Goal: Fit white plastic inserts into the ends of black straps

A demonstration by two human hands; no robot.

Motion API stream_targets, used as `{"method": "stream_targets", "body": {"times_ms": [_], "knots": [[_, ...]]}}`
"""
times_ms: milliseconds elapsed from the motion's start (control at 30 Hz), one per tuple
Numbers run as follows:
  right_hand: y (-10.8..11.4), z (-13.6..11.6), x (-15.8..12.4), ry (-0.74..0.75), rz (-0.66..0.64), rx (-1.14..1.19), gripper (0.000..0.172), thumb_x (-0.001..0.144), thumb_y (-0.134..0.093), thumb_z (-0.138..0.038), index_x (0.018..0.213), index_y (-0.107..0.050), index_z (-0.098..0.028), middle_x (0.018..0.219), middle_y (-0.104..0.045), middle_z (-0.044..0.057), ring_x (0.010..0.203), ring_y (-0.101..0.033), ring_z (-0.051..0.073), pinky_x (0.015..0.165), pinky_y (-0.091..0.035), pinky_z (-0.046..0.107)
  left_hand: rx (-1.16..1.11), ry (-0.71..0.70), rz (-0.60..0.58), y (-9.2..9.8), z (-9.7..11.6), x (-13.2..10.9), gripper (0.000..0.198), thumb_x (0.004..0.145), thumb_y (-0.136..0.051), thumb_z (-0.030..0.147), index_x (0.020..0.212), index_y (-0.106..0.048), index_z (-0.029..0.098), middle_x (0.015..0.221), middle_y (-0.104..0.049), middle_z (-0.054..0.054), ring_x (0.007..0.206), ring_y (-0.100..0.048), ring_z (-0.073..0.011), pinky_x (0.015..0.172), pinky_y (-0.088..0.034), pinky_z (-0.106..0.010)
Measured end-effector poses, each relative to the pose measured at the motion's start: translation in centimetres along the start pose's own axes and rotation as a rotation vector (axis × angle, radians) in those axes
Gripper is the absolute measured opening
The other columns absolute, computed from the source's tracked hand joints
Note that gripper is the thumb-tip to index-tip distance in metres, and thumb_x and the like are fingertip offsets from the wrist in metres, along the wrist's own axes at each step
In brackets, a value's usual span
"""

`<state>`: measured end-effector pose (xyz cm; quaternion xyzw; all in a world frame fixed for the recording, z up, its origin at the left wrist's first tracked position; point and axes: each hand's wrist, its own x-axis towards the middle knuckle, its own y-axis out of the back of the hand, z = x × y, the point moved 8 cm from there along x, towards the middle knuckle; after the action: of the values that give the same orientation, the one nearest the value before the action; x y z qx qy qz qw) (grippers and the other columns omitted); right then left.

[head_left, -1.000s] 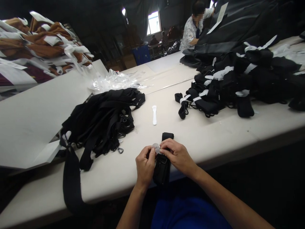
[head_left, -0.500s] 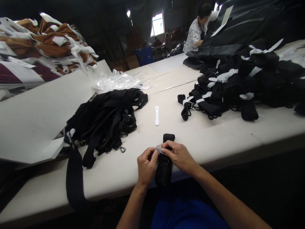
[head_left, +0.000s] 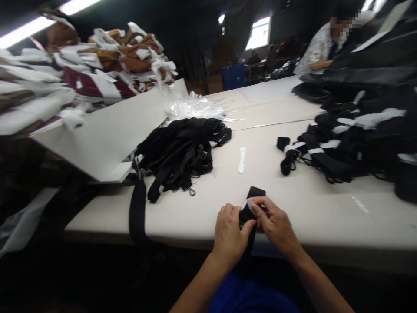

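Note:
A folded black webbing strap (head_left: 257,191) lies at the table's near edge, its lower part hanging toward my lap. My left hand (head_left: 230,234) is closed around the strap from the left, thumb pressed on top. With thumb and fingers, my right hand (head_left: 275,221) pinches a white toothed band (head_left: 250,203) that lies across the strap. Part of the band is hidden by my fingers. Farther up the table lies a loose white toothed band (head_left: 242,160), touched by neither hand.
To the left is a heap of black straps (head_left: 182,152) with metal hooks, one strap hanging over the edge. Banded strap bundles (head_left: 322,152) pile up at right. Clear plastic bags (head_left: 195,106), a white board (head_left: 120,134) and wrapped brown goods (head_left: 133,56) stand behind. A co-worker (head_left: 321,48) is at back right.
The camera view has swung left, so things sit farther right. My left hand has shifted from pinching the white band to gripping the strap; my right hand still pinches the band.

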<state>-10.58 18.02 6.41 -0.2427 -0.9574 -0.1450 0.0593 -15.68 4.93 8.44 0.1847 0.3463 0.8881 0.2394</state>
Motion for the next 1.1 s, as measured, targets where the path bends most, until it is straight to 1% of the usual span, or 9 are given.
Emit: {"method": "stream_targets", "body": {"times_ms": [200, 367, 467, 600, 733, 800, 867, 1000, 1100], "knots": [[2.3, 1.6, -1.3, -0.024, 0.101, 0.224, 0.023, 0.086, -0.064, -0.048, 0.095, -0.065, -0.027, 0.087, -0.062, 0.006, 0.078, -0.058, 0.021, 0.077, -0.051, 0.034, 0.046, 0.09, -0.045, -0.2, -1.1, 0.9, 0.035, 0.07, -0.08, 0.047, 0.073, -0.057, 0.021, 0.081, -0.06, -0.007, 0.086, -0.054, -0.0285, 0.079, -0.044, -0.041], [4.3, 2.7, -4.6, -0.158, 0.006, 0.571, 0.031, 0.085, -0.064, -0.052, 0.072, -0.053, -0.025, 0.068, -0.045, 0.001, 0.069, -0.05, 0.019, 0.066, -0.052, 0.032, -0.058, 0.067, 0.01, 0.1, -0.6, -0.2, 0.031, 0.075, -0.074, 0.034, 0.072, -0.045, 0.023, 0.078, -0.053, -0.002, 0.084, -0.049, -0.0246, 0.081, -0.038, -0.039], [6.8, 3.8, -6.6, -0.18, -0.071, 0.385, 0.04, 0.082, -0.062, -0.057, 0.062, -0.052, -0.023, 0.059, -0.043, 0.001, 0.061, -0.047, 0.018, 0.06, -0.05, 0.032, -0.108, 0.036, -0.001, 0.4, -0.5, -0.9, 0.024, 0.079, -0.065, 0.026, 0.075, -0.041, 0.023, 0.078, -0.049, -0.001, 0.08, -0.045, -0.0225, 0.076, -0.035, -0.038], [9.8, 10.4, -9.9, -0.412, -0.24, -0.081, 0.039, 0.074, -0.066, -0.06, 0.065, -0.067, -0.022, 0.061, -0.06, 0.005, 0.059, -0.056, 0.021, 0.056, -0.05, 0.032, -0.232, -0.005, -0.088, 0.4, -0.8, -1.2, 0.021, 0.083, -0.06, 0.025, 0.076, -0.04, 0.023, 0.073, -0.046, 0.003, 0.071, -0.044, -0.0173, 0.066, -0.034, -0.032], [14.2, 14.7, -12.0, -0.524, -0.014, -0.408, 0.042, 0.051, -0.073, -0.062, 0.066, -0.076, -0.022, 0.074, -0.074, 0.012, 0.074, -0.07, 0.037, 0.07, -0.058, 0.045, -0.682, 0.042, -0.196, 0.7, -1.1, -0.1, 0.024, 0.083, -0.065, 0.029, 0.078, -0.043, 0.021, 0.073, -0.047, 0.005, 0.067, -0.046, -0.0122, 0.062, -0.037, -0.025], [14.4, 12.4, -11.5, -0.448, 0.023, -0.413, 0.044, 0.055, -0.073, -0.061, 0.077, -0.079, -0.023, 0.089, -0.077, 0.013, 0.088, -0.071, 0.039, 0.081, -0.058, 0.045, -0.927, 0.097, -0.202, 1.4, -1.6, 1.7, 0.031, 0.079, -0.073, 0.031, 0.079, -0.044, 0.02, 0.072, -0.049, 0.005, 0.065, -0.048, -0.0103, 0.06, -0.038, -0.022], [12.5, 8.0, -9.9, -0.337, -0.111, -0.299, 0.041, 0.072, -0.067, -0.058, 0.093, -0.079, -0.025, 0.1, -0.076, 0.01, 0.094, -0.071, 0.032, 0.087, -0.057, 0.038, -1.037, 0.122, -0.173, 2.4, -2.5, 4.3, 0.033, 0.078, -0.074, 0.035, 0.084, -0.045, 0.021, 0.073, -0.054, 0.006, 0.063, -0.051, -0.0096, 0.06, -0.041, -0.021], [8.7, -0.3, -4.3, -0.194, -0.232, -0.071, 0.037, 0.085, -0.061, -0.053, 0.101, -0.074, -0.023, 0.096, -0.074, 0.008, 0.079, -0.07, 0.021, 0.074, -0.058, 0.03, -1.056, 0.173, -0.151, 3.3, -5.1, 8.9, 0.042, 0.073, -0.078, 0.037, 0.098, -0.048, 0.02, 0.075, -0.064, 0.002, 0.059, -0.058, -0.0116, 0.055, -0.045, -0.021], [6.6, -1.1, 2.1, -0.117, -0.189, -0.065, 0.046, 0.084, -0.061, -0.054, 0.11, -0.069, -0.017, 0.098, -0.072, 0.011, 0.078, -0.069, 0.021, 0.067, -0.059, 0.031, -1.051, 0.217, -0.152, 3.1, -6.9, 10.0, 0.046, 0.067, -0.083, 0.035, 0.096, -0.052, 0.017, 0.071, -0.067, -0.001, 0.054, -0.058, -0.0114, 0.05, -0.042, -0.019]]}}
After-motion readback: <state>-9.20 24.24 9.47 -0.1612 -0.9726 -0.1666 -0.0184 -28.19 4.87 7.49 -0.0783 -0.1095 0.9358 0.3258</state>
